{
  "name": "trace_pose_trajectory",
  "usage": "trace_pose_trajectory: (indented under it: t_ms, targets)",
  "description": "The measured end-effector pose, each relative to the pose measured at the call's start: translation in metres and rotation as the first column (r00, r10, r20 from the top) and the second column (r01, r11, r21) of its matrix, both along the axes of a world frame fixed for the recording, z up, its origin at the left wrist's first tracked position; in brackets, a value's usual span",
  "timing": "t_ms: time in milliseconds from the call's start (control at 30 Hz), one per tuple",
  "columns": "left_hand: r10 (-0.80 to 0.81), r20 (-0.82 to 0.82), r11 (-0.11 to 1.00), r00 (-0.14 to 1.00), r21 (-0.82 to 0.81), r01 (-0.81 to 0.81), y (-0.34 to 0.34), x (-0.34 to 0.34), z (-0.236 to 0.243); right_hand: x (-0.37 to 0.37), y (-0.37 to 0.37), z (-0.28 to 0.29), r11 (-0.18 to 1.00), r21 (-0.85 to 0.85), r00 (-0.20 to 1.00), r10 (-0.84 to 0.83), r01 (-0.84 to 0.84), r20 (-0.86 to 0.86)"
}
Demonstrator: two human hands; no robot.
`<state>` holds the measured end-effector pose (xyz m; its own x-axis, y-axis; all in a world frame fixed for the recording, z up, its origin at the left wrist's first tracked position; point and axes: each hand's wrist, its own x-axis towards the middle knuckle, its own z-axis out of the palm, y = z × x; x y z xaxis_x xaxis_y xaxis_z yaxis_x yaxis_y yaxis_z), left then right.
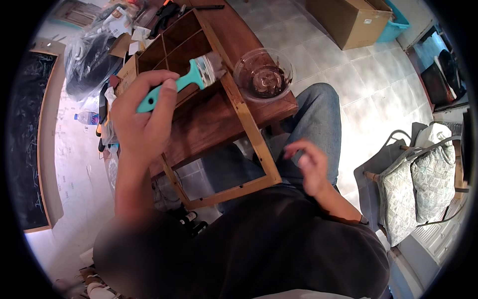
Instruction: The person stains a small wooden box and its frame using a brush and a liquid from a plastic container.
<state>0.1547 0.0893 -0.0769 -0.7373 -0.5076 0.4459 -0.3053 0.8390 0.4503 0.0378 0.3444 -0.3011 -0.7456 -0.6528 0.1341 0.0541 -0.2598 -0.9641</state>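
our left hand (144, 119) clamps its fingers around a teal brush (186, 79) by the handle, presumably to leave the bristles free at the wooden frame (250, 130); we cannot tell whether they touch. our right hand's (311, 167) blurred fingers curl slightly apart, visibly holding nothing. the table (209, 122) seems to support the frame, which overhangs toward us; the brown-smeared tub (288, 82) sits just beside it, likely for easy reach.

Some marks and labels, but none clear enough to be read.
On the left, the blackboard (27, 149) carries thin chalk marks, and the white surface (67, 149) beside it has small faint marks. A small bottle (86, 118) there wears a coloured label. The brown cardboard box (343, 22) at the far right bears a little white label (368, 21), too small for reading.
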Motion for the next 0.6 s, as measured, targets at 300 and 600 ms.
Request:
trace_pose_trajectory:
  t_ms: [300, 600]
  targets:
    - [-0.058, -0.021, 0.998, 0.998, 0.025, 0.059, 0.005, 0.010, 0.014, 0.027, -0.016, 0.040, 0.908, -0.037, 0.871, 0.389, -0.418, -0.299]
    - [-0.278, 0.213, 0.955, 0.937, 0.167, 0.245, 0.035, 0.029, 0.016, 0.042, -0.022, 0.031, 0.902, -0.031, 0.871, 0.407, -0.431, -0.275]
